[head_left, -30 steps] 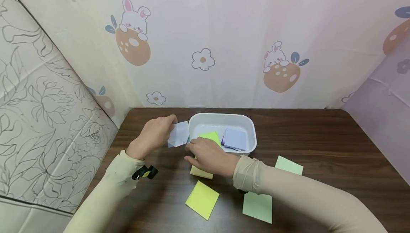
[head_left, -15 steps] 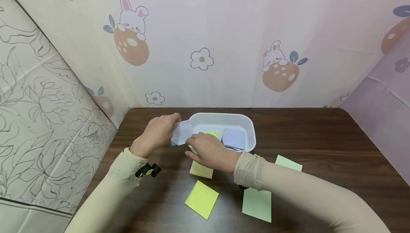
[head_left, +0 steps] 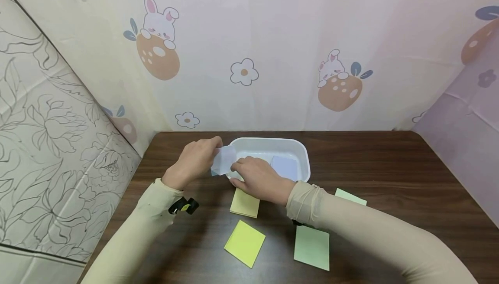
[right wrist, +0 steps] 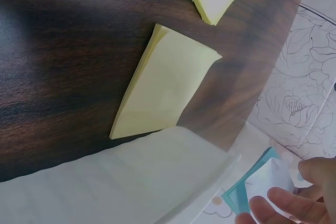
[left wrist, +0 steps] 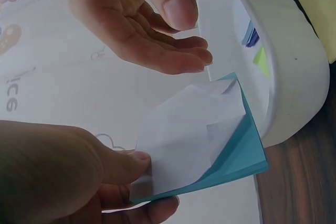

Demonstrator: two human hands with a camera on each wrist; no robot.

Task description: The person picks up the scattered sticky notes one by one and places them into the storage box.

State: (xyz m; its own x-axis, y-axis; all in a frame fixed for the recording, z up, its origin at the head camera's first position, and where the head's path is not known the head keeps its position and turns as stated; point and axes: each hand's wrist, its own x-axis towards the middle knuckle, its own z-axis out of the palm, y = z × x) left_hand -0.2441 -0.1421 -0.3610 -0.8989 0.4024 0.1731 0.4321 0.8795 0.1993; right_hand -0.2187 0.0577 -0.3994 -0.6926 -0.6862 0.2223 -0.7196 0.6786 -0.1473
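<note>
Teal pad (left wrist: 241,150) was held beside white tub (head_left: 269,141) near back edge of counter (head_left: 351,158).
Left hand (head_left: 194,161) pinched it; right hand (head_left: 260,179) hung just beside, fingers relaxed.

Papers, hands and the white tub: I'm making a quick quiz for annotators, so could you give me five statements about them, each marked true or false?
1. The left hand holds teal paper with white paper on it. True.
2. The right hand grips lilac paper. False: it holds nothing.
3. Lilac paper lies inside the white tub. True.
4. The two pale green papers are in the tub. False: they lie on the table.
5. The pale yellow paper is nearer the tub than the bright yellow paper. True.
</note>
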